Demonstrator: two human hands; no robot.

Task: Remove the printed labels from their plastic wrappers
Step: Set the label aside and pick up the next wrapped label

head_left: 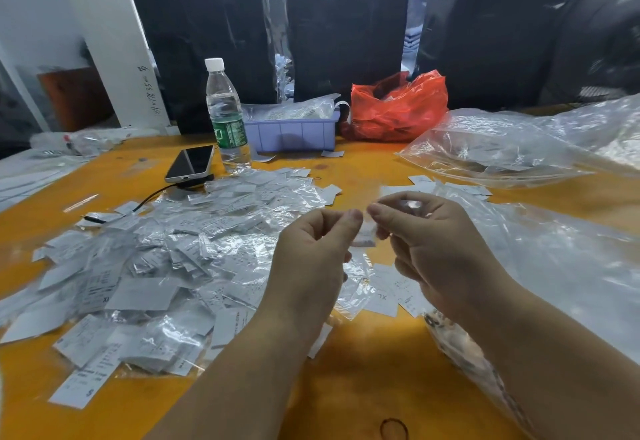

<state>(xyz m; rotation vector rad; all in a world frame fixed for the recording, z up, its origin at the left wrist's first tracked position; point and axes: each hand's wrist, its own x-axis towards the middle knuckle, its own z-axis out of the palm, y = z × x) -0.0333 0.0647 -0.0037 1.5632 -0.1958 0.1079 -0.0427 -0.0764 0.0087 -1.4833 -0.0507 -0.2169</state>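
A big heap of small white printed labels in clear plastic wrappers covers the left and middle of the orange table. My left hand and my right hand are raised side by side above the table's middle. Between their fingertips they pinch one small wrapped label; the right hand's thumb and forefinger grip its clear wrapper at the top. The label is mostly hidden by my fingers. A few bare labels, one marked XL, lie just below my hands.
A water bottle and a phone with a cable stand behind the heap. A purple bin and a red plastic bag sit at the back. Large clear bags spread over the right side. Black wrapped bales stand behind.
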